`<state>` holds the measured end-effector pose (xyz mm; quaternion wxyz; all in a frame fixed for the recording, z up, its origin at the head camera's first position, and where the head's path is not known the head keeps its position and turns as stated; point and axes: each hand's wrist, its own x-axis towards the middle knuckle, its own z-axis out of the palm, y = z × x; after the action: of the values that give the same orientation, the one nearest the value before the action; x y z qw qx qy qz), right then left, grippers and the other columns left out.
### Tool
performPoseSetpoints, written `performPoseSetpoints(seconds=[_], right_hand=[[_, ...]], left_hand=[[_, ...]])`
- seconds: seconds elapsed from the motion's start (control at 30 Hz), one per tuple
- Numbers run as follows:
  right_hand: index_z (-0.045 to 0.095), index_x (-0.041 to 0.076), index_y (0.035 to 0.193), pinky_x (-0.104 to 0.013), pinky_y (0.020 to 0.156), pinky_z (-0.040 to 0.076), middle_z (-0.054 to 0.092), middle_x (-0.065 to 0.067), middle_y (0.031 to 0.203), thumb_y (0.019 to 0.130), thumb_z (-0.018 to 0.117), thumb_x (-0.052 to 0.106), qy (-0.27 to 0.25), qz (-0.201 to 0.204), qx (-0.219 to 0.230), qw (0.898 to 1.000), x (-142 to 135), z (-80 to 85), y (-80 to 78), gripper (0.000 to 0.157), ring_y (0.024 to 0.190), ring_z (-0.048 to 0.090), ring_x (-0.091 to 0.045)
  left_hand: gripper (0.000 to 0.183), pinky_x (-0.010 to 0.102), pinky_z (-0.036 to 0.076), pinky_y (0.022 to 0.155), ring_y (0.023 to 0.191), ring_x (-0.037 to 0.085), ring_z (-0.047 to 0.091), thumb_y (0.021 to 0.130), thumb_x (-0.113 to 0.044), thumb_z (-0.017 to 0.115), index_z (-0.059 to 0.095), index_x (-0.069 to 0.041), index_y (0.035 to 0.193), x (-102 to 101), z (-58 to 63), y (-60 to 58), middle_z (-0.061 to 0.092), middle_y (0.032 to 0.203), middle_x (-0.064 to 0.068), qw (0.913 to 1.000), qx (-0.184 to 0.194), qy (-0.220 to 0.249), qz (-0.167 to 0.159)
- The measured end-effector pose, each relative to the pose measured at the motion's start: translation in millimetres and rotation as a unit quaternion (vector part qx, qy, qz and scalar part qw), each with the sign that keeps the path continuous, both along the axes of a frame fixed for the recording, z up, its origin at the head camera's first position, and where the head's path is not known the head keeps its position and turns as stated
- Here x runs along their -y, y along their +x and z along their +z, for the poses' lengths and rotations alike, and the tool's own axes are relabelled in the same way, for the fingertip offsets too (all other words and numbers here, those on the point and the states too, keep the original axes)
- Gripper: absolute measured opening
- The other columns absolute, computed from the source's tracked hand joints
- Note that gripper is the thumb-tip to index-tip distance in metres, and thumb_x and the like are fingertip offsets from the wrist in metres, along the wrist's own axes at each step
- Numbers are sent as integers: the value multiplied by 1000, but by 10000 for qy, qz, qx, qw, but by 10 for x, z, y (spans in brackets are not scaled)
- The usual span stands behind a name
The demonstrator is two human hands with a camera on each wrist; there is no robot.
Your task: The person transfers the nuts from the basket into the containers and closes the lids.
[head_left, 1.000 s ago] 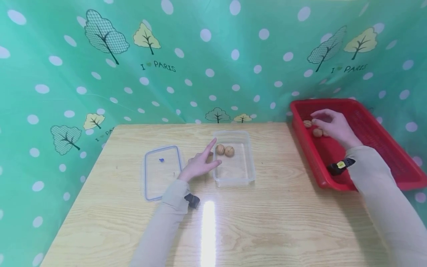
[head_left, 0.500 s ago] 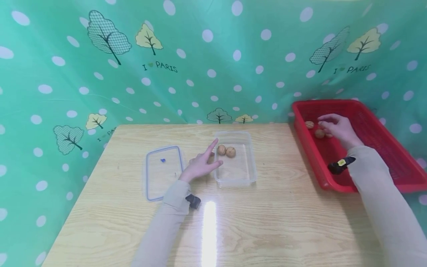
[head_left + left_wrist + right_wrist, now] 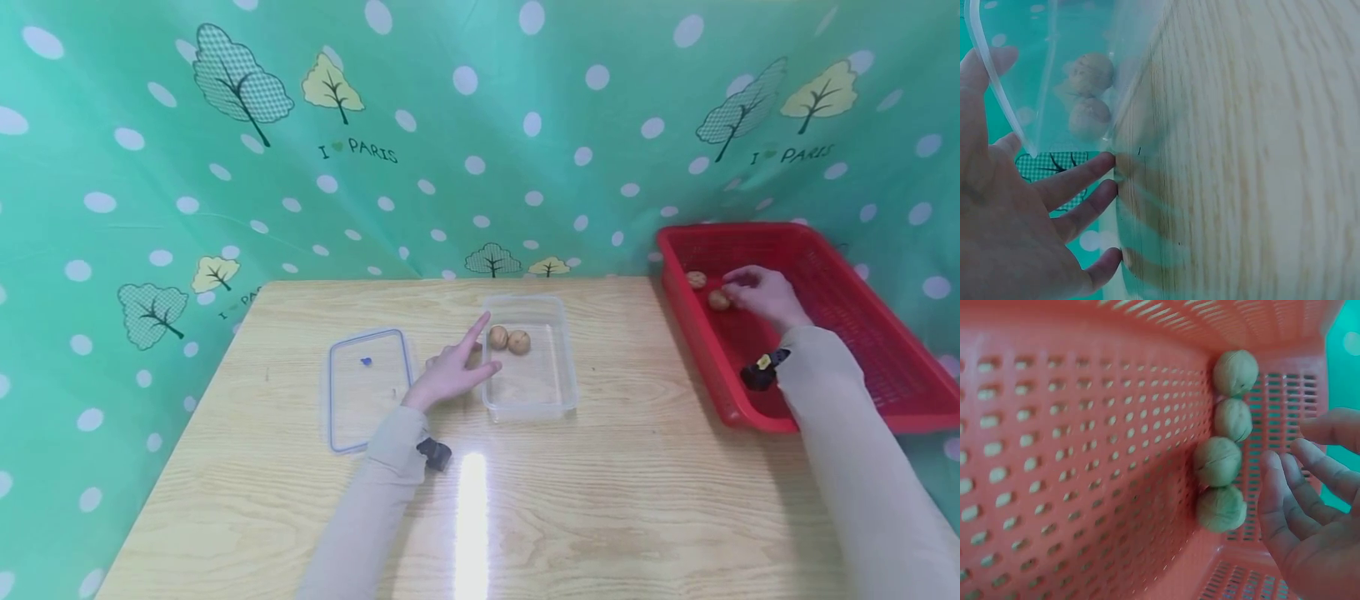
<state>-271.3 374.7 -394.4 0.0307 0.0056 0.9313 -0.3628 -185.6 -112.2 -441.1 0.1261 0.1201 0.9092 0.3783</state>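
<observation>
- The right-wrist view showed four walnuts (image 3: 1218, 461) in a row along a wall inside the red basket (image 3: 701, 354); the head view let only two be made out, near the basket's far left corner.
- The right hand (image 3: 771, 302) was inside the basket; the head view put its fingertips against a walnut, yet the right-wrist view showed the fingers bent loosely with a gap before the row, pinching nothing.
- The left hand (image 3: 452, 372) was spread at the left wall of the clear box (image 3: 528, 410), thumb at its rim; the left-wrist view added three fingertips at the wooden table (image 3: 1254, 156), hidden from the head camera.
- Two more walnuts (image 3: 510, 340), round, brown and seamed, sat touching each other in the box, by its left wall; the left-wrist camera saw them through the plastic.
- Only the head view showed the one flat, clear lid (image 3: 369, 404), blue-lined round its edge, with a small blue piece (image 3: 366, 362) over it, left of the box.
- The box stood near the table's far edge, the slotted plastic basket at its far right corner.
</observation>
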Motion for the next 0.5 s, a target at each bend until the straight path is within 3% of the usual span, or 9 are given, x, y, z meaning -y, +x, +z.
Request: performPoseSetpoints(seconds=[0.1,0.5], right_hand=[[45,-10,131,-50,84,45,49,-31,118,97,56,23,116,42,162,9998,-30,-29,-21,48,101,47,-41],[34,-8,141,-63,90,44,43,-35,129,92,64,41,269,316,753,9963,-94,-58,-30,76,113,43,-49]], left_hand=[[81,73,11,104,133,46,33,94,-46,57,4,-40,155,-1,0,0,47,143,14,10000,-17,-10,-3],[81,73,12,104,133,47,33,94,-46,57,5,-39,155,-4,-16,-10,47,143,15,9999,-89,-51,2]])
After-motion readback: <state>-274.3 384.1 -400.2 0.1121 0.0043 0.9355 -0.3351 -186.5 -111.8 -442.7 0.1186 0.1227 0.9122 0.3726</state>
